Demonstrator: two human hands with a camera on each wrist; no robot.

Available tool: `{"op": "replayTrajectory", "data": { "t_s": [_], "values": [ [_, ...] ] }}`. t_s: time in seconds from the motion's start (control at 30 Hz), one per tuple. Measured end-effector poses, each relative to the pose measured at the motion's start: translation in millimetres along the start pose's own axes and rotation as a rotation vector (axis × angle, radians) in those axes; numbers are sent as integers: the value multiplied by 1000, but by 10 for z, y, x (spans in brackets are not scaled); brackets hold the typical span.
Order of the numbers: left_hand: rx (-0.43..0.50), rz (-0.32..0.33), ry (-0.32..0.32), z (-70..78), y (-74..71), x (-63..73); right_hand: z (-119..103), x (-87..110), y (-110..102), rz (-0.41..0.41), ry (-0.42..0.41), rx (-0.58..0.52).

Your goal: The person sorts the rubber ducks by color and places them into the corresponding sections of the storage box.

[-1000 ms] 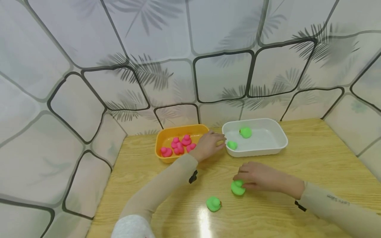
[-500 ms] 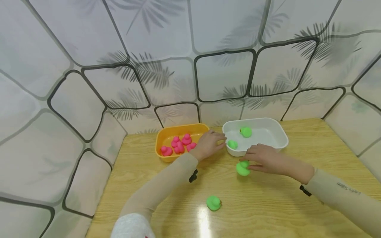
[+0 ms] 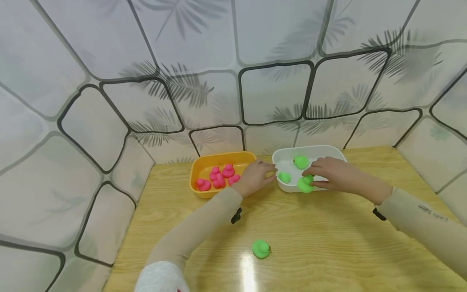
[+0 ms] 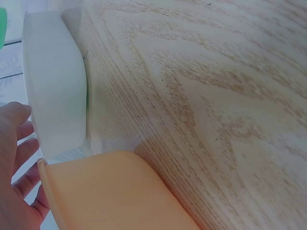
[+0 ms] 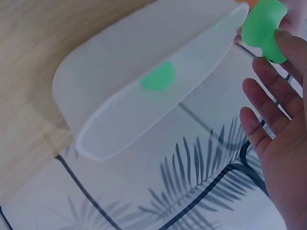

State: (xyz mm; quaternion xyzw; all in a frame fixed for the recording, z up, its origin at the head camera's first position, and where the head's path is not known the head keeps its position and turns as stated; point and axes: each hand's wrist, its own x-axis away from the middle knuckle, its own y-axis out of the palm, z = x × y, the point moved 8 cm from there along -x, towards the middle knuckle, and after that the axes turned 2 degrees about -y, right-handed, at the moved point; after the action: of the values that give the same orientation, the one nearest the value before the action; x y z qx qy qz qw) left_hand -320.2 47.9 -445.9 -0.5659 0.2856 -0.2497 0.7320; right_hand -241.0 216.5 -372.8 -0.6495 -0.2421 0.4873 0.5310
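Note:
My right hand (image 3: 337, 178) pinches a green rubber duck (image 3: 305, 184) between thumb and fingers, over the near rim of the white tray (image 3: 333, 154). The right wrist view shows that duck (image 5: 263, 29) at the thumb and fingertips. Inside the white tray sit two green ducks, one farther back (image 3: 300, 162) and one at the left end (image 3: 284, 177). My left hand (image 3: 254, 178) lies over the right end of the orange tray (image 3: 204, 162), its loosely extended fingertips right at the white tray's rim. Several pink ducks (image 3: 219, 180) lie in the orange tray, one partly hidden by that hand.
Another green duck (image 3: 261, 249) stands on the wooden table (image 3: 175, 227) toward the front. Both trays stand side by side near the back wall (image 3: 273, 93), which has a stone and leaf pattern. A similar wall (image 3: 43, 194) borders the left side.
My right hand has lifted the green duck off the table and carried it away from me to above the white tray's near rim. The left hand has stayed in place.

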Motion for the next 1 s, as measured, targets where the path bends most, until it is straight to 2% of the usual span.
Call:
{"op": "replayTrajectory", "data": {
  "t_s": [0.23,0.43,0.57,0.73,1.0],
  "values": [
    [-3,-4,0,10,-14,6,258,18,-113,20,10,29],
    [-1,-5,6,30,-34,15,481,7,-309,14,82,70],
    [-2,-1,5,27,-37,18,607,-20,-384,-65,182,44],
    [-8,4,8,32,-35,22,745,12,-355,-177,313,3],
    [-4,8,15,41,-46,26,969,87,-270,-239,412,-21]
  ]
}}
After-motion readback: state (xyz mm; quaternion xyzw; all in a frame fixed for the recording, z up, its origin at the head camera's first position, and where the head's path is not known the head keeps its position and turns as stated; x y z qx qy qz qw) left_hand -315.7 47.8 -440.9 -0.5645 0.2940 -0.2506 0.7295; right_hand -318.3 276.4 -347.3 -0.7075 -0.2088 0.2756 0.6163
